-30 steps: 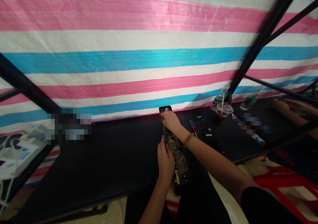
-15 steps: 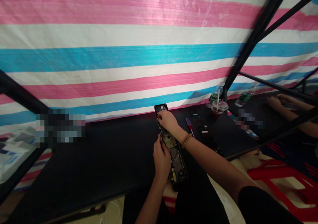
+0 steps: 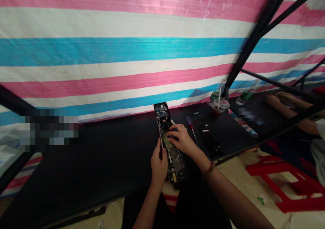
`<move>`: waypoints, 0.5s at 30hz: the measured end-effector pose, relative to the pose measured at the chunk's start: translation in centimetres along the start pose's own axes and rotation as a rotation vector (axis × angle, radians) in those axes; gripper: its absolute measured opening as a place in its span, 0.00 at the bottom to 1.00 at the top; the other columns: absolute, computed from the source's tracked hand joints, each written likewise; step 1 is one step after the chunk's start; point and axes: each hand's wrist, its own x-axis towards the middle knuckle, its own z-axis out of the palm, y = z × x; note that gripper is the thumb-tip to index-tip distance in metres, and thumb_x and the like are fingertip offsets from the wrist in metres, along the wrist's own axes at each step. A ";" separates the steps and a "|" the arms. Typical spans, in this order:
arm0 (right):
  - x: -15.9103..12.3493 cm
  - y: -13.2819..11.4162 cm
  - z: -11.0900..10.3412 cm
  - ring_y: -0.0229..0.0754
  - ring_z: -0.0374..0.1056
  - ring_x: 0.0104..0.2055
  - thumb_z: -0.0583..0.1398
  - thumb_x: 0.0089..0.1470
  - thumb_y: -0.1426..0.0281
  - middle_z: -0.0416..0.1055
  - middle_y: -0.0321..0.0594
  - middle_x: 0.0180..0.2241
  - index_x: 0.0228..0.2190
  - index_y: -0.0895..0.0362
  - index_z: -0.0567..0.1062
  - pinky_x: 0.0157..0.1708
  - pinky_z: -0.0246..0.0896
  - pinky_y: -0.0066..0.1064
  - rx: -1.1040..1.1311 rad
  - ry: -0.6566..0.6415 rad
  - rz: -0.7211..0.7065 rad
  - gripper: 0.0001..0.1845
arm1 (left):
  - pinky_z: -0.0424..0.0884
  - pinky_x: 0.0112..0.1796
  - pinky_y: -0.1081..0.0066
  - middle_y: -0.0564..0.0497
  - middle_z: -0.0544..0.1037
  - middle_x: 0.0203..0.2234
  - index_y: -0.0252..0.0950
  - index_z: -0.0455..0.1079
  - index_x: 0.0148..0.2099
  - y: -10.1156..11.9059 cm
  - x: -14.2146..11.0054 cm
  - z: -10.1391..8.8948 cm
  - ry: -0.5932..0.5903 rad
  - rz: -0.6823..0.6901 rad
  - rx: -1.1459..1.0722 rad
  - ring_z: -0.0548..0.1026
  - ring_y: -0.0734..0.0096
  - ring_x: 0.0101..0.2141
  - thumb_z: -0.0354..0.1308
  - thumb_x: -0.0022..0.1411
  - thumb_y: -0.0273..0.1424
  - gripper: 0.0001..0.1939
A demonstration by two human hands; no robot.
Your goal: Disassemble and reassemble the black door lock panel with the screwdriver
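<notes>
A long black electronic device casing (image 3: 181,169) lies opened up, its inside facing me, across the table's near edge. A blue circuit board (image 3: 161,111) shows at its far end, a green-gold board in the middle, and thin white cables run along the inside. My left hand (image 3: 159,164) grips the casing's left edge, thumb on the near side of the boards. Over the middle board is my right hand (image 3: 183,139), fingers spread and apart, fingertips at or just above the board. Whether they touch it is hard to tell.
Right of the casing lie a purple-handled screwdriver (image 3: 190,123) and a long black panel (image 3: 208,139). Behind them stand a lidded drink cup (image 3: 220,106) and a water bottle (image 3: 215,94). Black frame bars (image 3: 250,49) slope past. A co-worker's hands (image 3: 274,100) and a red stool (image 3: 281,185) are at right.
My right hand has drawn back from the casing's far end to its middle, and its fingers have spread. The far blue board is now uncovered. My left hand stays on the edge.
</notes>
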 end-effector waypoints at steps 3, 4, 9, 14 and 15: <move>0.4 0.2 0.1 0.52 0.61 0.54 0.68 0.54 0.74 0.71 0.45 0.48 0.41 0.52 0.81 0.53 0.59 0.48 -0.032 -0.013 -0.007 0.11 | 0.63 0.63 0.57 0.43 0.70 0.64 0.37 0.64 0.67 0.1 -0.2 0.0 -0.005 -0.007 0.005 0.68 0.58 0.63 0.51 0.70 0.35 0.26; 0.5 0.2 0.0 0.52 0.61 0.54 0.68 0.55 0.74 0.71 0.45 0.47 0.41 0.53 0.81 0.52 0.59 0.48 -0.044 -0.019 -0.013 0.11 | 0.63 0.63 0.57 0.43 0.70 0.64 0.37 0.64 0.67 0.2 -0.3 0.1 -0.008 -0.009 0.006 0.67 0.58 0.63 0.51 0.70 0.35 0.25; -0.2 -0.1 0.2 0.53 0.62 0.54 0.67 0.55 0.72 0.71 0.46 0.49 0.45 0.52 0.80 0.53 0.60 0.50 -0.020 0.036 -0.017 0.14 | 0.65 0.62 0.56 0.42 0.73 0.61 0.36 0.67 0.65 0.4 -1.0 -0.4 -0.029 0.020 0.077 0.71 0.58 0.61 0.51 0.70 0.36 0.24; -2.9 0.7 -0.5 0.49 0.67 0.54 0.61 0.61 0.68 0.70 0.47 0.51 0.51 0.51 0.76 0.54 0.64 0.44 0.110 0.242 0.078 0.17 | 0.74 0.51 0.59 0.41 0.78 0.51 0.36 0.76 0.53 0.0 -0.5 -5.2 0.033 0.143 0.326 0.78 0.58 0.49 0.51 0.68 0.36 0.18; -3.5 1.5 -1.0 0.49 0.68 0.52 0.60 0.61 0.67 0.71 0.47 0.49 0.49 0.52 0.77 0.54 0.65 0.43 0.091 0.285 0.126 0.15 | 0.74 0.50 0.58 0.41 0.78 0.49 0.36 0.77 0.50 -0.3 0.1 -6.7 0.072 0.149 0.402 0.78 0.58 0.48 0.50 0.68 0.37 0.18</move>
